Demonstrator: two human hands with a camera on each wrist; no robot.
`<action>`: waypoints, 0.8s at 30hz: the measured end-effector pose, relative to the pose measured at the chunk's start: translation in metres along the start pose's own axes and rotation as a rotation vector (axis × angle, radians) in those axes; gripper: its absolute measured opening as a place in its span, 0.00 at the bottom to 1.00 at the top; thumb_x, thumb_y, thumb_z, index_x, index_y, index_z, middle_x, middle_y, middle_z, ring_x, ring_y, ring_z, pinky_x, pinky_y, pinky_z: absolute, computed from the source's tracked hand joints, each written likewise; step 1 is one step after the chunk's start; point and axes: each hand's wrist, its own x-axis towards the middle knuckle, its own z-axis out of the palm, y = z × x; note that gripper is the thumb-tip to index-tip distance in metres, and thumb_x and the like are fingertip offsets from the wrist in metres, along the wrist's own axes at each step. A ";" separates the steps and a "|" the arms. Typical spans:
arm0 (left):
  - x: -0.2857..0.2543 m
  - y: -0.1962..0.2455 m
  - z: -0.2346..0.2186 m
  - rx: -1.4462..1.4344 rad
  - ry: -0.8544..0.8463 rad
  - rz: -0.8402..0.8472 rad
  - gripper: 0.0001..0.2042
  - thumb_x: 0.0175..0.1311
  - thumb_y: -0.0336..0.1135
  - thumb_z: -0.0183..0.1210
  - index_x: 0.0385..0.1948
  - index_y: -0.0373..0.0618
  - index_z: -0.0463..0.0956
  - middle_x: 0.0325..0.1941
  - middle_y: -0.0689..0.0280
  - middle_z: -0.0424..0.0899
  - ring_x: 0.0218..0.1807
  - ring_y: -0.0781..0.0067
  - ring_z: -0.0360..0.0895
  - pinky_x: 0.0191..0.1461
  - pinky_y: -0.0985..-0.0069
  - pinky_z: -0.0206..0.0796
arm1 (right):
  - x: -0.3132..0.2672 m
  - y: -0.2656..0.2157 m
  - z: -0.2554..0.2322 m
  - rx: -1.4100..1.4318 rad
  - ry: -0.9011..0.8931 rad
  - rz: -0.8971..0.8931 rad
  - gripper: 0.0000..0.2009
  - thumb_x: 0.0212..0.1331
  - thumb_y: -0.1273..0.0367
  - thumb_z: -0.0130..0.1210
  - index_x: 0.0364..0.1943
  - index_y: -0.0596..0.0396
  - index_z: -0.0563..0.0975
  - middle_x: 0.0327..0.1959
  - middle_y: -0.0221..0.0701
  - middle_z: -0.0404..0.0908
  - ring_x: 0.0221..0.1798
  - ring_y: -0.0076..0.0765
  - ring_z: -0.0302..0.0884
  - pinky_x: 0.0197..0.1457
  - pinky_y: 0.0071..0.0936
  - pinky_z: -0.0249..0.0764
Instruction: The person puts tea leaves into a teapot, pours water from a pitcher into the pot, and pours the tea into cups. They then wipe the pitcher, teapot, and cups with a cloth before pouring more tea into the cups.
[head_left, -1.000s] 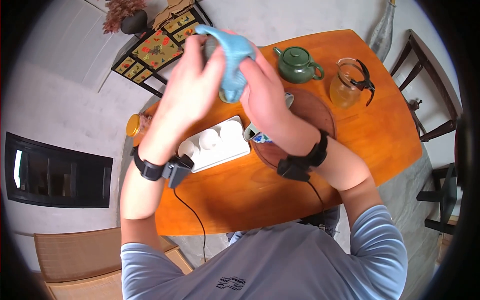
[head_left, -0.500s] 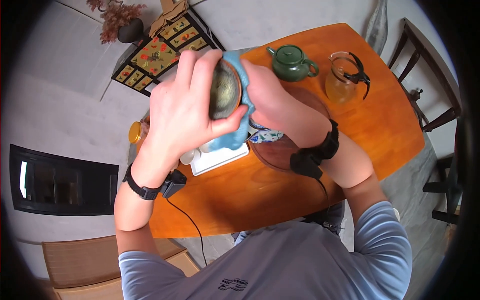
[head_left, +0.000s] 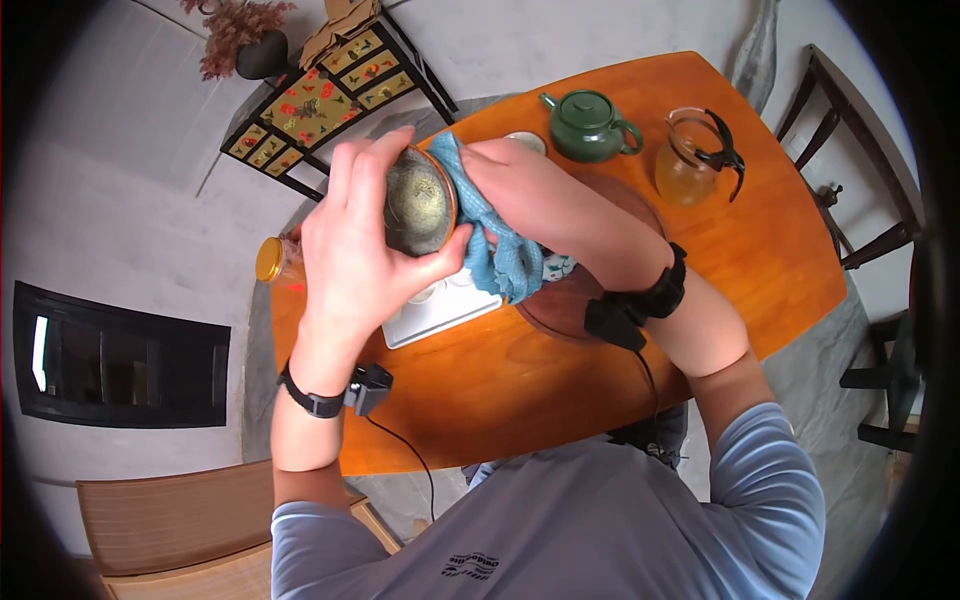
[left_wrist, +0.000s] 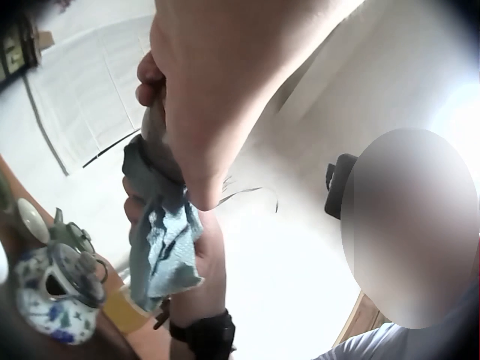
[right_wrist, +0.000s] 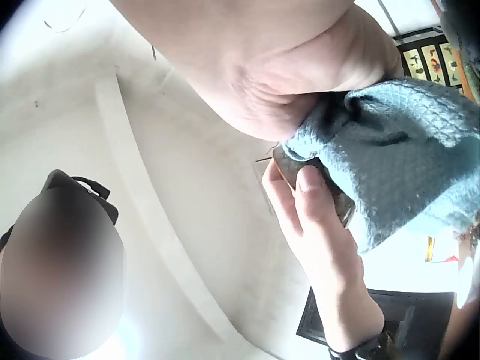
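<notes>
My left hand [head_left: 350, 240] grips a grey-green ceramic cup [head_left: 418, 200] with a brown rim, raised above the table. The cup is tilted so that its round inside faces the head camera. My right hand [head_left: 520, 190] holds a crumpled blue cloth [head_left: 505, 255] against the cup's right side. Most of the right fingers are hidden behind the cloth and cup. In the right wrist view the left thumb [right_wrist: 309, 180] lies along the cup, and the cloth [right_wrist: 412, 165] covers much of it. The left wrist view has the cloth [left_wrist: 165, 247] hanging below the cup.
A white tray [head_left: 440, 325] with small white cups lies below the hands. At the back stand a green teapot [head_left: 590, 125] and a glass jug [head_left: 687, 170] of yellow liquid. A blue-and-white teapot [left_wrist: 56, 300] is near a round brown board [head_left: 560, 310]. A yellow-lidded jar [head_left: 272, 260] stands left.
The cup has turned from mostly hidden behind fingers and cloth to showing its inside. Over the last half second it shifted left, and the cloth slid off toward its lower right side.
</notes>
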 end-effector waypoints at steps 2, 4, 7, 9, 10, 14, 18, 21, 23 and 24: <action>-0.006 0.005 0.001 -0.045 0.049 -0.067 0.39 0.40 0.42 0.80 0.60 0.47 0.73 0.49 0.58 0.78 0.46 0.53 0.84 0.44 0.62 0.80 | -0.001 0.002 0.005 -0.039 0.084 -0.165 0.23 0.78 0.56 0.46 0.36 0.64 0.80 0.26 0.27 0.79 0.29 0.20 0.71 0.32 0.28 0.70; -0.011 0.007 0.002 -0.110 0.091 -0.115 0.39 0.40 0.41 0.80 0.60 0.47 0.73 0.49 0.58 0.78 0.47 0.52 0.84 0.45 0.61 0.80 | 0.000 0.002 0.005 -0.091 0.078 -0.212 0.22 0.77 0.57 0.47 0.36 0.64 0.80 0.26 0.26 0.80 0.29 0.19 0.72 0.33 0.28 0.70; -0.021 0.009 0.000 -0.214 0.160 -0.202 0.39 0.41 0.37 0.79 0.60 0.47 0.72 0.50 0.56 0.78 0.47 0.48 0.83 0.48 0.59 0.79 | -0.012 -0.013 0.012 -0.128 0.032 -0.174 0.18 0.78 0.61 0.47 0.43 0.63 0.80 0.32 0.26 0.83 0.35 0.17 0.74 0.39 0.24 0.73; -0.030 0.005 -0.003 -0.352 0.192 -0.268 0.38 0.41 0.36 0.78 0.60 0.47 0.73 0.49 0.57 0.79 0.48 0.48 0.83 0.48 0.59 0.78 | -0.018 -0.018 0.023 0.028 0.074 -0.113 0.16 0.79 0.64 0.45 0.51 0.62 0.80 0.40 0.27 0.85 0.41 0.17 0.77 0.44 0.21 0.75; -0.033 0.003 -0.007 -0.417 0.212 -0.315 0.35 0.42 0.35 0.77 0.58 0.47 0.75 0.48 0.58 0.80 0.49 0.50 0.83 0.50 0.60 0.78 | -0.020 -0.015 0.020 0.158 0.018 -0.146 0.16 0.80 0.65 0.45 0.56 0.60 0.80 0.45 0.28 0.85 0.44 0.19 0.80 0.47 0.21 0.77; -0.055 -0.042 -0.026 -0.320 0.223 -0.398 0.30 0.44 0.33 0.76 0.56 0.48 0.78 0.49 0.59 0.82 0.51 0.51 0.84 0.55 0.62 0.77 | -0.013 -0.028 0.016 0.170 0.098 -0.133 0.15 0.80 0.64 0.46 0.56 0.57 0.80 0.45 0.29 0.86 0.44 0.22 0.83 0.48 0.23 0.80; -0.072 -0.077 -0.041 -0.298 0.284 -0.596 0.28 0.47 0.35 0.75 0.55 0.47 0.79 0.49 0.59 0.83 0.51 0.52 0.84 0.56 0.64 0.76 | 0.028 -0.037 0.015 0.061 -0.032 0.025 0.14 0.75 0.70 0.48 0.60 0.55 0.72 0.42 0.29 0.84 0.43 0.26 0.84 0.45 0.25 0.81; -0.084 -0.095 -0.049 -0.248 0.246 -0.686 0.25 0.54 0.29 0.71 0.57 0.43 0.78 0.49 0.63 0.84 0.49 0.70 0.81 0.58 0.74 0.72 | 0.078 -0.027 0.042 -0.003 0.049 0.102 0.17 0.71 0.75 0.49 0.62 0.54 0.69 0.42 0.32 0.83 0.43 0.28 0.85 0.43 0.28 0.82; -0.089 -0.102 -0.052 -0.313 0.270 -0.698 0.23 0.57 0.30 0.71 0.56 0.43 0.78 0.46 0.65 0.85 0.45 0.75 0.80 0.55 0.75 0.73 | 0.115 -0.012 0.046 -0.090 -0.041 0.176 0.20 0.70 0.77 0.50 0.64 0.54 0.66 0.43 0.36 0.83 0.45 0.33 0.85 0.41 0.31 0.84; -0.091 -0.105 -0.053 -0.271 0.288 -0.700 0.22 0.58 0.30 0.71 0.55 0.43 0.78 0.43 0.67 0.85 0.42 0.79 0.79 0.51 0.76 0.74 | 0.136 0.002 0.048 -0.225 -0.067 0.197 0.18 0.70 0.76 0.50 0.63 0.54 0.67 0.45 0.37 0.83 0.44 0.34 0.86 0.39 0.31 0.84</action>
